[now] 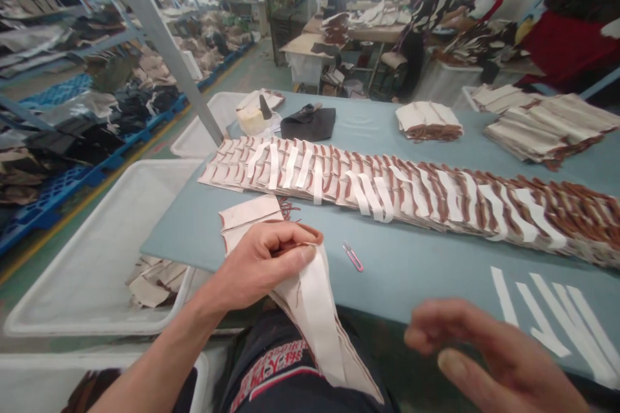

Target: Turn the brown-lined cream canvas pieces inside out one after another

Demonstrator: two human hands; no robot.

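Note:
My left hand [264, 261] is closed on a beige leather piece with a brown edge [317, 316], which hangs off the front edge of the blue table [416, 264] over my lap; a white strip lies along it. My right hand [489, 355] hovers low at the right, blurred, fingers loosely curled and apart, holding nothing. Several loose white strips [552, 316] lie on the table just beyond it. A small pink thread snip [353, 257] rests on the table between my hands. Another beige piece [252, 211] lies behind my left hand.
A long overlapping row of beige and brown pieces with white strips [411, 190] crosses the table. Stacks of pieces [429, 121] sit at the back right. White bins [101, 251] stand at the left. A person sits at another table in the back.

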